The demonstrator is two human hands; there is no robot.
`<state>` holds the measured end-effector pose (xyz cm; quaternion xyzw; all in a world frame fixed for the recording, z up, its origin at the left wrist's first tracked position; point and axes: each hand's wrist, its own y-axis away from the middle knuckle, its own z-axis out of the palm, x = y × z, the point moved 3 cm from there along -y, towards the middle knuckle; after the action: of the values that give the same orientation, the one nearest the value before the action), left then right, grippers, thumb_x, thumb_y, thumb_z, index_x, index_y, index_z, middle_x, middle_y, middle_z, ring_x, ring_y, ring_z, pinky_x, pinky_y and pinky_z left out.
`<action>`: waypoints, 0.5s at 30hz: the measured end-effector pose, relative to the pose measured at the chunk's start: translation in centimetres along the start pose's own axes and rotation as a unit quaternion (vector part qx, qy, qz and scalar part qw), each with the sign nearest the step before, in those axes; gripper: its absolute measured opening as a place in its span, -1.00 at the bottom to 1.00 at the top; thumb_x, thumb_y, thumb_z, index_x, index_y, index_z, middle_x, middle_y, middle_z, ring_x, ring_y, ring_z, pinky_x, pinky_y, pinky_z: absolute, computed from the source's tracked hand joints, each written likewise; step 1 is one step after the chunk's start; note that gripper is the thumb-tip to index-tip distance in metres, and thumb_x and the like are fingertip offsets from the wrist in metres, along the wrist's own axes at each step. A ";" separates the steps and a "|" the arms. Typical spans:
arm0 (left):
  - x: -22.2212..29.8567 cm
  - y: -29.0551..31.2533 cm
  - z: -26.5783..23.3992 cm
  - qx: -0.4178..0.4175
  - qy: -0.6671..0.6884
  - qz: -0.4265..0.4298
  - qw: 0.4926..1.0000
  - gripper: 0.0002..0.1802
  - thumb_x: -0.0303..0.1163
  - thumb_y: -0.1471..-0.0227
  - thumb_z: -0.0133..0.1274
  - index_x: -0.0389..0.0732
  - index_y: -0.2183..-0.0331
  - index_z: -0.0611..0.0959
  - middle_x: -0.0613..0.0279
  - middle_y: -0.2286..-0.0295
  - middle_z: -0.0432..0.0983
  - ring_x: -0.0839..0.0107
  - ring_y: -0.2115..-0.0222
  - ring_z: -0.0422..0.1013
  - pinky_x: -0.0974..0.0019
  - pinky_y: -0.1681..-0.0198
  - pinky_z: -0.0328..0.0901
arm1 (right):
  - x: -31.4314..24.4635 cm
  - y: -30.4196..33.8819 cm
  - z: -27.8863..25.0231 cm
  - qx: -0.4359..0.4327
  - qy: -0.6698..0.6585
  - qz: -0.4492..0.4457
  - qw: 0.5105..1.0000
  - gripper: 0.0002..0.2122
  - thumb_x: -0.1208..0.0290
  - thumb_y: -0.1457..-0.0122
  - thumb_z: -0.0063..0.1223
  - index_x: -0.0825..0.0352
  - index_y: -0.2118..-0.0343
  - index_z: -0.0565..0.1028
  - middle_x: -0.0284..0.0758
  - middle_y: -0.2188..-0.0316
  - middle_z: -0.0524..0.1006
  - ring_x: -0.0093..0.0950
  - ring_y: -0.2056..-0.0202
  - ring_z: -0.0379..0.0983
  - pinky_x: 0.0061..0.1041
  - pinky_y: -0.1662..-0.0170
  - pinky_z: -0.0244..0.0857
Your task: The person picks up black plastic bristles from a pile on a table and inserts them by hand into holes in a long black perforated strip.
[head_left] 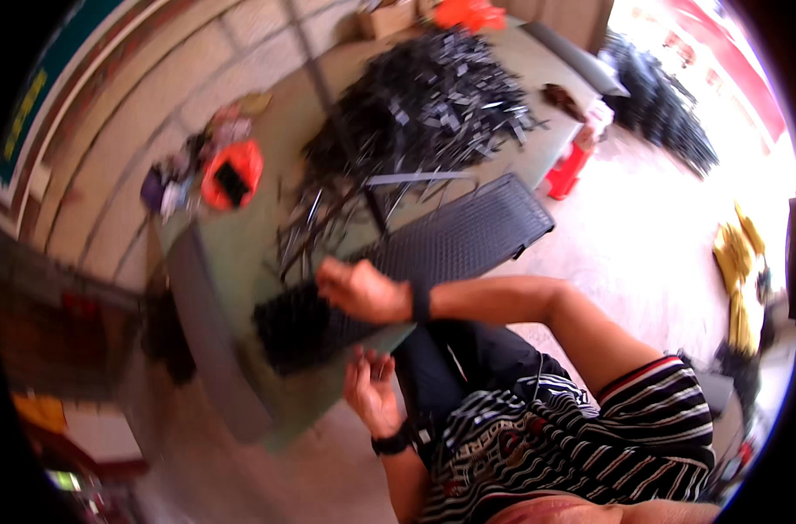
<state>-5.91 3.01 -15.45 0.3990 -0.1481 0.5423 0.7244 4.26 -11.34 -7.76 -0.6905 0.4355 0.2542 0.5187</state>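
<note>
My right hand [361, 289], with a dark band at its wrist, hovers over the near part of a long black textured panel [468, 231]. Its fingers are curled together and blurred, and what they hold, if anything, does not show. Beside the panel's near edge is my left hand [373, 400], palm turned up, fingers loosely bent and apart, with nothing visible in it. The panel lies slantwise on a greenish table [280, 157], and its left end is a dark bristly mass [289, 332]. Several thin dark strips [315, 229] lie scattered just beyond the right hand.
A large heap of black strips [433, 100] covers the table's far part. An orange bag [233, 175] with a black item sits at the left. A red container [569, 171] stands by the right edge. More black pieces [660, 105] are piled on the floor, near yellow cloth [738, 271].
</note>
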 end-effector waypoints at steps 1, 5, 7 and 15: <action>0.2 0.2 -0.3 0.006 0.000 -0.004 1.000 -0.73 -0.49 -0.02 0.01 -0.32 0.18 0.48 0.11 0.40 0.47 0.28 0.45 0.45 0.19 0.32 0.42 | -0.3 -0.1 0.0 0.021 0.028 -0.007 0.999 -0.88 0.56 -0.05 0.01 0.35 0.36 0.32 -0.25 0.59 0.41 -0.41 0.56 0.49 -0.47 0.55 0.33; -0.4 0.5 0.1 0.015 0.009 -0.007 1.000 -0.77 -0.52 -0.05 -0.02 -0.37 0.20 0.49 0.08 0.43 0.50 0.28 0.48 0.48 0.24 0.37 0.45 | 0.6 0.2 -1.4 0.041 0.068 0.041 0.996 -0.90 0.58 -0.05 0.05 0.38 0.38 0.37 -0.27 0.65 0.44 -0.54 0.57 0.49 -0.59 0.55 0.33; -0.9 0.6 -0.2 0.023 0.013 -0.007 1.000 -0.78 -0.52 -0.06 -0.04 -0.37 0.20 0.51 0.06 0.42 0.50 0.29 0.49 0.48 0.25 0.38 0.44 | 0.7 0.5 -1.2 0.038 0.039 0.060 0.997 -0.90 0.57 -0.04 0.06 0.38 0.40 0.37 -0.26 0.64 0.45 -0.47 0.57 0.48 -0.56 0.55 0.30; -1.0 0.5 -0.2 0.028 0.012 -0.017 0.999 -0.78 -0.50 -0.05 -0.02 -0.35 0.21 0.52 0.08 0.41 0.51 0.25 0.46 0.49 0.22 0.37 0.43 | -0.3 0.8 -0.9 -0.016 0.107 -0.050 0.993 -0.91 0.57 -0.03 0.04 0.40 0.41 0.37 -0.16 0.58 0.45 -0.21 0.56 0.43 -0.42 0.54 0.28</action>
<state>-6.78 2.56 -15.99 0.4151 -0.1169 0.5389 0.7236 3.31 -12.12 -7.62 -0.7427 0.4493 0.1601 0.4700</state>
